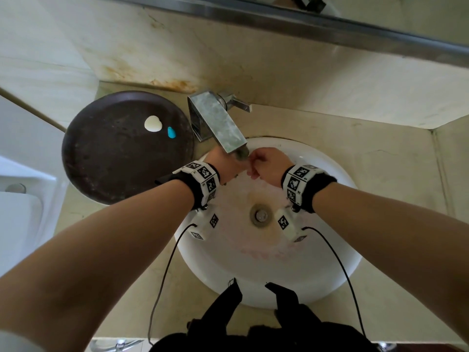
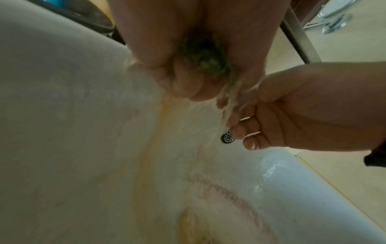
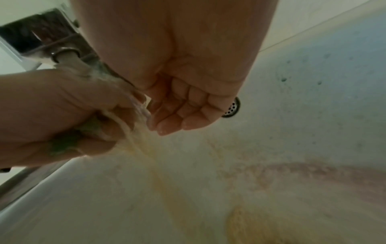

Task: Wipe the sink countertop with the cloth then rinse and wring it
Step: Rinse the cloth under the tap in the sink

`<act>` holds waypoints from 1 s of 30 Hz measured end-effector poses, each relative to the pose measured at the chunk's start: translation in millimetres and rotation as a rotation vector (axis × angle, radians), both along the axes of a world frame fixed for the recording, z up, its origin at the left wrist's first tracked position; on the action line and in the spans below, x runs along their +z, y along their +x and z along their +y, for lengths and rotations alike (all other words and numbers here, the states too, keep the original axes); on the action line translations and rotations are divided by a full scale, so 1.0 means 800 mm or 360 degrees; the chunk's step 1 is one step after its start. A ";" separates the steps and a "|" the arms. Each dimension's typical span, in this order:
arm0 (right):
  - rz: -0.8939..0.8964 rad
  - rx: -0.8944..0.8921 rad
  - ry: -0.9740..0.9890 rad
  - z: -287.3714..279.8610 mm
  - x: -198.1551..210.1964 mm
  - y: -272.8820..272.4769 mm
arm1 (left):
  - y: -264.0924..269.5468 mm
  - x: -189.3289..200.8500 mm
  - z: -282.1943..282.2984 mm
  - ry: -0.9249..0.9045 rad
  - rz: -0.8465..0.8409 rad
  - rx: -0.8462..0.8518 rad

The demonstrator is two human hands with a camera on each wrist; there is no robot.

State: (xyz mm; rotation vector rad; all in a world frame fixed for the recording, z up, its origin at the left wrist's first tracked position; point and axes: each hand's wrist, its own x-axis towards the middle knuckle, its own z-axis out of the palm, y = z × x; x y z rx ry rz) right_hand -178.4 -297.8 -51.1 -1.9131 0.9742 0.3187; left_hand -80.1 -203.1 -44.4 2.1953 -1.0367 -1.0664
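A wadded green cloth (image 2: 205,56) sits squeezed in my left hand (image 1: 223,165), whose fingers (image 2: 183,85) are curled tight round it under the running faucet (image 1: 218,123). Water pours over the fist and the cloth (image 3: 66,142) into the white sink (image 1: 330,270). My right hand (image 1: 264,161) hovers just to the right of it, its fingers (image 3: 179,115) curled toward the palm at the edge of the stream, and I see nothing held in them. The beige countertop (image 1: 393,161) surrounds the basin.
A dark round tray (image 1: 114,168) at the left carries a white soap piece (image 1: 153,123) and a small blue piece (image 1: 171,132). The faucet handle (image 1: 239,104) points right. The drain (image 1: 259,215) and the overflow hole (image 2: 227,137) are in the stained basin. Wrist-camera cables hang over the front rim.
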 end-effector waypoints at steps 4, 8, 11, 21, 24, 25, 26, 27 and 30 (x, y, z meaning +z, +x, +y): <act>-0.0035 -0.0024 0.0008 0.006 -0.001 0.005 | -0.001 0.005 0.000 -0.0005 -0.0073 -0.0199; -0.0056 -0.0164 0.0202 0.015 0.000 0.012 | 0.002 -0.005 0.007 -0.0043 -0.0085 -0.0092; -0.0069 -0.0217 0.0273 0.019 0.001 0.020 | 0.000 -0.004 0.011 -0.0070 -0.0075 -0.0174; -0.0239 -0.0932 0.1227 0.036 -0.011 0.036 | 0.012 -0.016 0.046 -0.0215 -0.0074 0.0122; -0.0309 -0.0918 0.1392 0.041 -0.018 0.045 | 0.019 -0.020 0.056 -0.0259 -0.0182 0.0281; -0.0322 -0.0942 0.1369 0.044 -0.014 0.047 | 0.020 -0.020 0.060 -0.0259 -0.0246 0.0280; -0.0345 -0.0981 0.1323 0.045 -0.015 0.051 | 0.020 -0.021 0.064 -0.0274 -0.0296 0.0270; -0.0350 -0.0966 0.1219 0.048 -0.011 0.052 | 0.019 -0.022 0.068 -0.0278 -0.0302 0.0271; -0.0376 -0.0950 0.1051 0.049 -0.018 0.056 | 0.017 -0.028 0.082 -0.0329 -0.0232 0.0351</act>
